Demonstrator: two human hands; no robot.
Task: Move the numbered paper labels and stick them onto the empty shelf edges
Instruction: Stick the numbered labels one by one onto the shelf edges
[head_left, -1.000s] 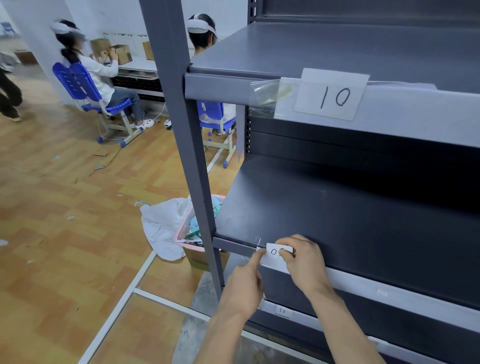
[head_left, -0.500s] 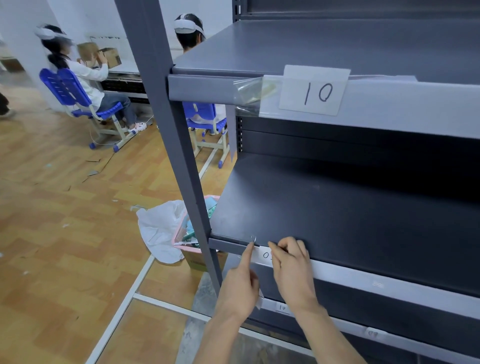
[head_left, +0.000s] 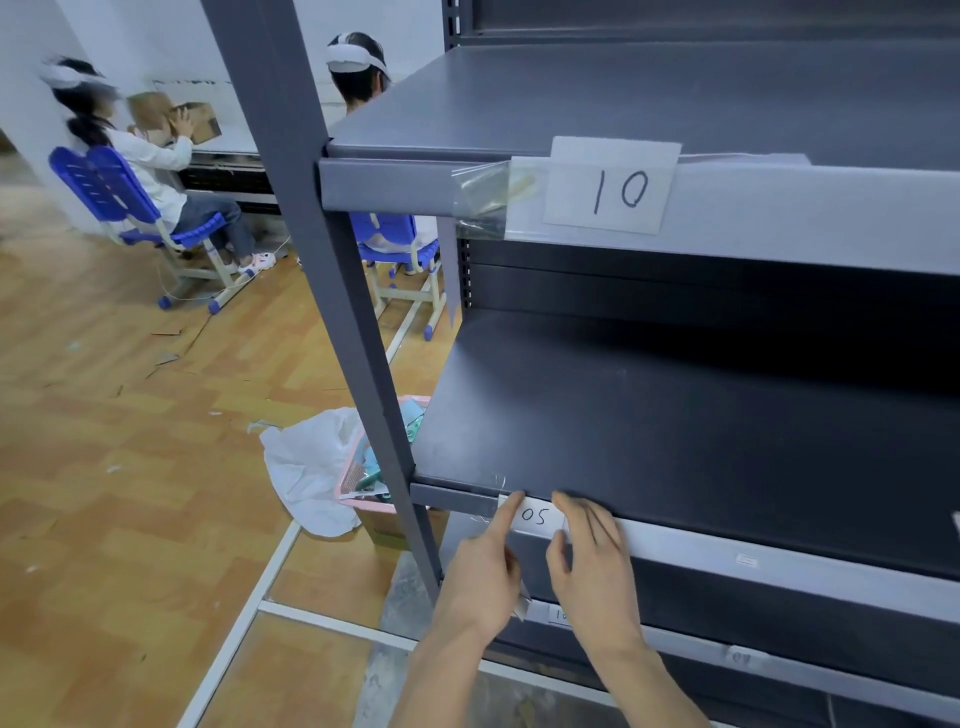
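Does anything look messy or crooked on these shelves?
Yes. The clear tape left of the 10 label on the upper shelf edge is crumpled and bunched, not flat. The 05 label lower down looks straight.

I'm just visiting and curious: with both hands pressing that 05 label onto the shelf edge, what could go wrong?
The 05 label could end up crooked if the left hand or right hand slides it. Its clear tape might wrinkle, like the crumpled tape beside the 10 label.

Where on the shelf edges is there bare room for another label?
Middle edge: bare from the right hand to the small sticker. Top edge: bare right of the 10 label. Crowded at the 05 label, where the left hand also presses.
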